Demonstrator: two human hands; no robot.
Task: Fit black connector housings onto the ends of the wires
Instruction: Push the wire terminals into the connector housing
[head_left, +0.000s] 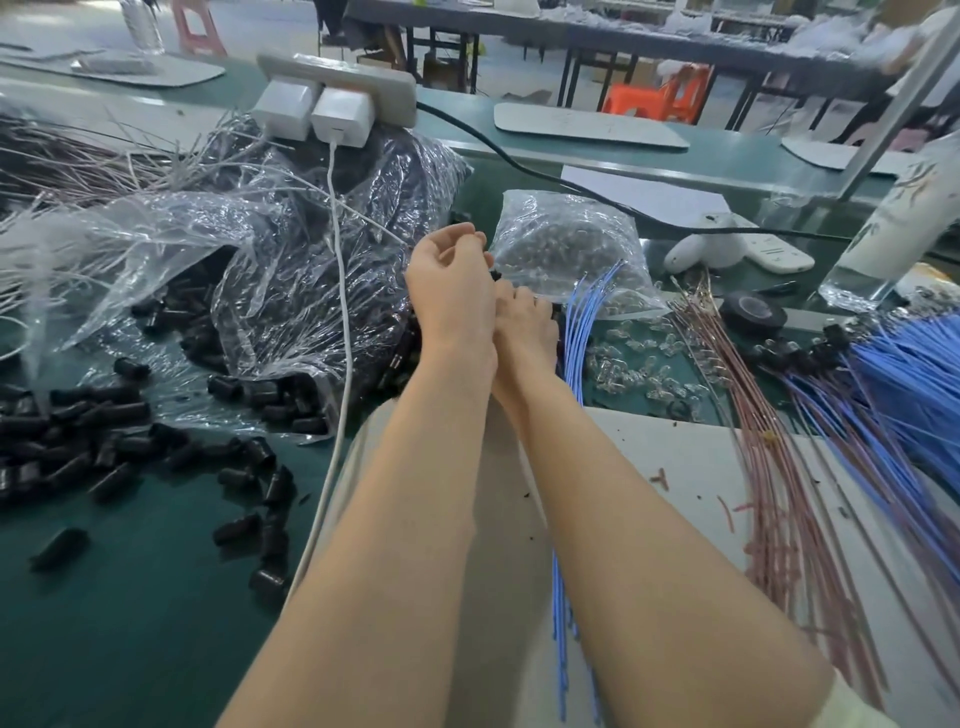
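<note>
My left hand (449, 283) is raised at the centre of the bench, fingers curled, pinching a small black connector housing (496, 274) at its fingertips. My right hand (524, 322) sits just behind and under the left wrist, largely hidden, fingers curled around a thin bundle of blue wires (576, 332) that runs back along my right forearm. Loose black housings (104, 431) are scattered over the green mat at the left. More blue wires (904, 379) and pink wires (779, 467) fan out at the right.
A torn clear bag of black parts (291, 249) lies behind my left hand, with a power strip and white chargers (332, 104) on it. A bag of clear parts (571, 244), black tape roll (753, 312), a white remote (774, 254) and a glass bottle (893, 223) stand at right.
</note>
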